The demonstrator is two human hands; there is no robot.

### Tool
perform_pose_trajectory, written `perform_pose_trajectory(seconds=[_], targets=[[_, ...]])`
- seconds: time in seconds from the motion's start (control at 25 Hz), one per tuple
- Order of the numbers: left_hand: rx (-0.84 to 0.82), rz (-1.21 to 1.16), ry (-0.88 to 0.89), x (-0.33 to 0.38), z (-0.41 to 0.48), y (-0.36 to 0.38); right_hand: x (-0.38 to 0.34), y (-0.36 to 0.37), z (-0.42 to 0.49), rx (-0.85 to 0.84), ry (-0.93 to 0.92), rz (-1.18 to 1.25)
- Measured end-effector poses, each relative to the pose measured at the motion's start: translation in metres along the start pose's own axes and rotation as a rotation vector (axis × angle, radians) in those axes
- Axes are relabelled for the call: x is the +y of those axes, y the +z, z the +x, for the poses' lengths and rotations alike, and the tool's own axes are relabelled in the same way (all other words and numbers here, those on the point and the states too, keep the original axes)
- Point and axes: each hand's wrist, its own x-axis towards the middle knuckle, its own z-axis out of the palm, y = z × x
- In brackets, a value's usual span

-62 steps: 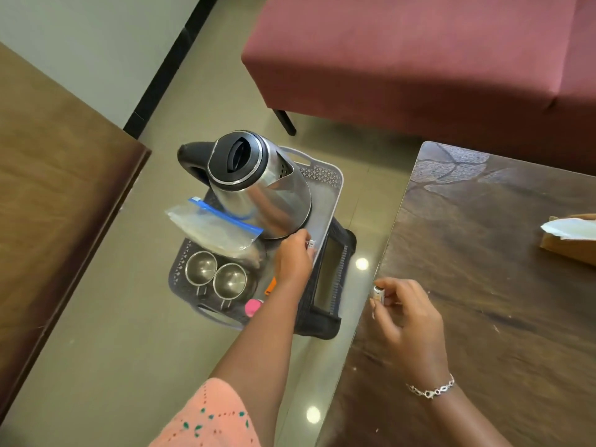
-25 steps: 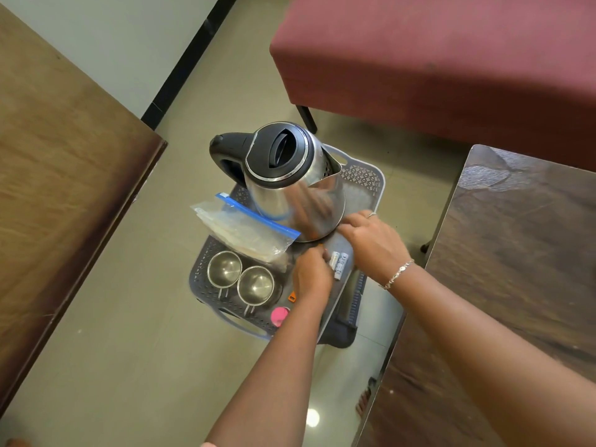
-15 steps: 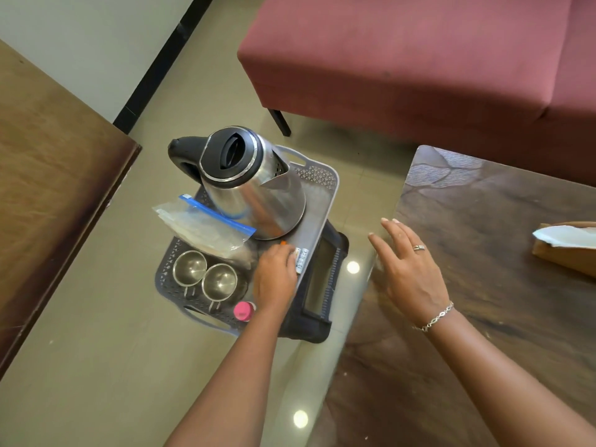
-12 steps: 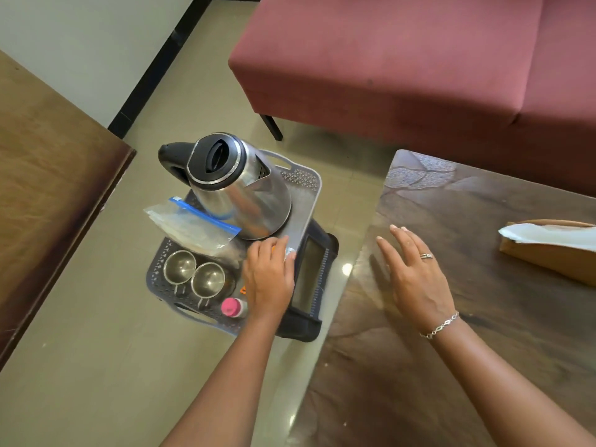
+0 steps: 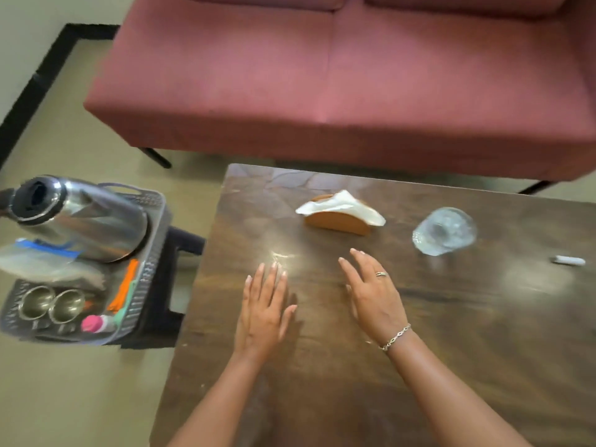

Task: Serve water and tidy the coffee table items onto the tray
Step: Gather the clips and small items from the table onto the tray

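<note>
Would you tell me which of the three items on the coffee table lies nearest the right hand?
The napkin holder, just ahead of the right hand; the glass and the small white stick lie farther to the right.

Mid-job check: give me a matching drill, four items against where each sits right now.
Items: 1 kettle; 2 glass; 3 steel cups; 4 small white stick.
Places: A tray, near end; B coffee table, just right of napkin holder; C tray, far end; D coffee table, far right.
Pairs: 1-C, 2-B, 3-A, 4-D.
</note>
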Motion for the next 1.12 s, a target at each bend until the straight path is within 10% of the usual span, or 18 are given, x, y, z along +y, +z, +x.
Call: perform_pose_trajectory(seconds=[0.64, 0.92, 1.12], targets=[[-0.127, 0.055, 0.529, 0.283, 0.067, 0.007, 0.223, -0.097, -0.161, 0.181, 0.647, 0.191], [-0.085, 0.141, 0.752, 0.345, 0.084, 0.038, 0.341, -0.088, -0.229, 0.292, 1.323, 0.287], [-0.052, 0.179, 0.817, 0.353, 0.083, 0.057, 0.393, -0.068, -0.217, 0.210, 1.397, 0.312]])
